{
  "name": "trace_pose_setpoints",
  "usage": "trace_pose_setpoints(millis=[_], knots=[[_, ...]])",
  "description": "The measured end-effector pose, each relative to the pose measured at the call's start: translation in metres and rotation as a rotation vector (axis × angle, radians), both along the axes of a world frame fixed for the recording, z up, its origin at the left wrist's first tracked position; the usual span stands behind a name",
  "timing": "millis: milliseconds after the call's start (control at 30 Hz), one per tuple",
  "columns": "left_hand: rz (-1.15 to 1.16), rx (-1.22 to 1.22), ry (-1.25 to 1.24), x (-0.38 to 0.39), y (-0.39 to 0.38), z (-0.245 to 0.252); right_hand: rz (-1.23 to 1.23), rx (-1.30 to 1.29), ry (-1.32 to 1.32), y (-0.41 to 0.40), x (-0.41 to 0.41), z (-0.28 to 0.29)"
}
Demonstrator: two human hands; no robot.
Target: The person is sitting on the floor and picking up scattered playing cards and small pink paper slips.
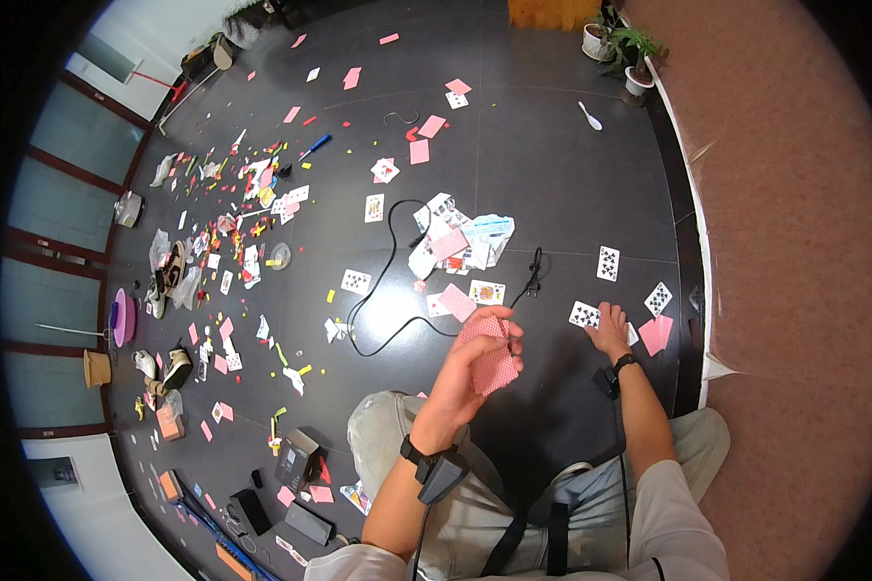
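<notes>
My left hand holds a stack of red-backed playing cards above the dark tiled floor. On the right, my right hand reaches down to the floor, its fingers at the edge of a face-up playing card; whether it grips the card cannot be told. Part of another card shows beside that hand. A black-suited card lies farther forward. To the right are one more face-up card and overlapping red-backed cards. A face-up court card lies ahead of my left hand.
A black power cable loops over the floor near crumpled printed paper. Scattered scraps, cards and shoes cover the left side. A blue-handled screwdriver, a white spoon and potted plants are farther off.
</notes>
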State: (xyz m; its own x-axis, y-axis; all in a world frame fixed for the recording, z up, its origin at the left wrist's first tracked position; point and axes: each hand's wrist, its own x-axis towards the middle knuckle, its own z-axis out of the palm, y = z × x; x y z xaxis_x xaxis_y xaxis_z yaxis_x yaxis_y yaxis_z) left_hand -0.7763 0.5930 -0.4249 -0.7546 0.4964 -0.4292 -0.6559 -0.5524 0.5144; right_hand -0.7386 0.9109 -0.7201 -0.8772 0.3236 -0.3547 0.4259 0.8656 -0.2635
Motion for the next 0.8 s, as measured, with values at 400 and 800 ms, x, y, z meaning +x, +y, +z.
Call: trace_pose_setpoints(millis=[400,800], knots=[[0.048,-0.094,0.036,-0.018,0.023,-0.021,-0.009,-0.505,0.338,-0.052,-0.045,0.096],[0.077,-0.161,0.064,-0.024,0.058,-0.037,0.427,-0.365,0.45,-0.153,-0.004,0.303]])
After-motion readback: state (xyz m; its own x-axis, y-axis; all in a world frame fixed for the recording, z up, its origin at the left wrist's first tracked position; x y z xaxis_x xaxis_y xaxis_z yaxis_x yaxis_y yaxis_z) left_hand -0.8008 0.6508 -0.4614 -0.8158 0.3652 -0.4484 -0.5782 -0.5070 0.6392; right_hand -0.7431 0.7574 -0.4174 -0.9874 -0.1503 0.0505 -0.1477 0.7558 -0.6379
